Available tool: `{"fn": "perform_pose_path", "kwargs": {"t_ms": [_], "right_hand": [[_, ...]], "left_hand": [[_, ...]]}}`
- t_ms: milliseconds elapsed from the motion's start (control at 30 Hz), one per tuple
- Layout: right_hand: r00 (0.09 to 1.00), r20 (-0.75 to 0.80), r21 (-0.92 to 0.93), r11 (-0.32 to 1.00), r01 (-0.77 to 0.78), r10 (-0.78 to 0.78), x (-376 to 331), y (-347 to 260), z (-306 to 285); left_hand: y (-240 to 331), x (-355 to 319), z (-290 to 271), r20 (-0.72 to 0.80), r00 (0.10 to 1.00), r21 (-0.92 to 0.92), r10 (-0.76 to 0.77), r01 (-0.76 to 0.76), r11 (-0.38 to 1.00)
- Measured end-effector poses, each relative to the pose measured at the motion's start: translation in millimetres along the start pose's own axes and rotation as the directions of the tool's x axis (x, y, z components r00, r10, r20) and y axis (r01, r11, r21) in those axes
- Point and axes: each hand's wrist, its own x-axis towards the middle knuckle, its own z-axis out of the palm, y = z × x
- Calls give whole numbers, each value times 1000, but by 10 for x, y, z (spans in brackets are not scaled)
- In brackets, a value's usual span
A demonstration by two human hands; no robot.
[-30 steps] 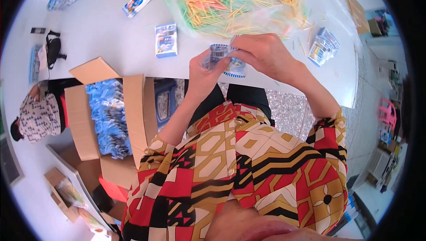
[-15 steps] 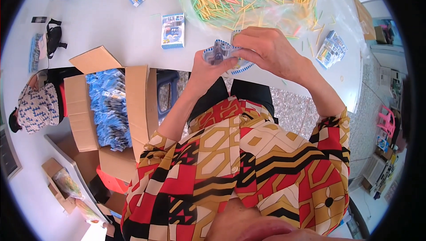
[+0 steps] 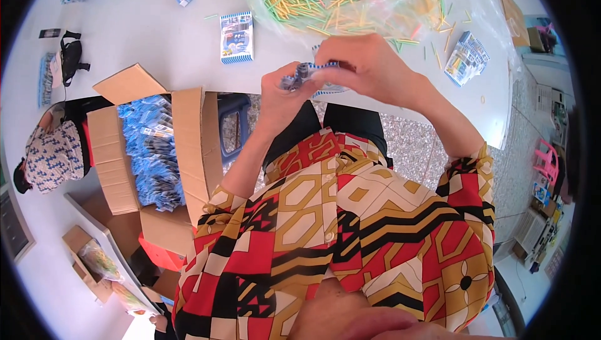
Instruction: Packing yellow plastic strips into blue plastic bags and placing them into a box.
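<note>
Fingers of both hands pinch one small packet (image 3: 311,74) — flat, glossy, blue-striped.

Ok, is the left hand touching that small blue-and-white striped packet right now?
Touching. The head view shows the left hand and right hand both pinching the small packet between their fingertips.

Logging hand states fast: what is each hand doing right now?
Left hand: closed on the small blue-and-white packet.
Right hand: closed on the same packet, from above.
</note>
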Motion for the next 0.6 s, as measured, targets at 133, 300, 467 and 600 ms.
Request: {"fn": "perform_pose_path", "kwargs": {"t_ms": [133,300,467,600], "right_hand": [[932,-154,346,902,-259,327,186,258,-111],[948,-294,-268,941,-205,123,248,1232,156],[979,-202,-617,772,-153,33,72,1332,255],[988,75,-626,778,-57,134,-82,1261,257]], "left_hand": [[57,-40,-28,-117,989,-273,-89,54,961],[-20,-36,-159,-227,971,-382,-78,-15,924],[51,2,-259,-272,961,-448,-50,-80,890],[35,39,-279,-261,964,-458,-39,-88,885]]}}
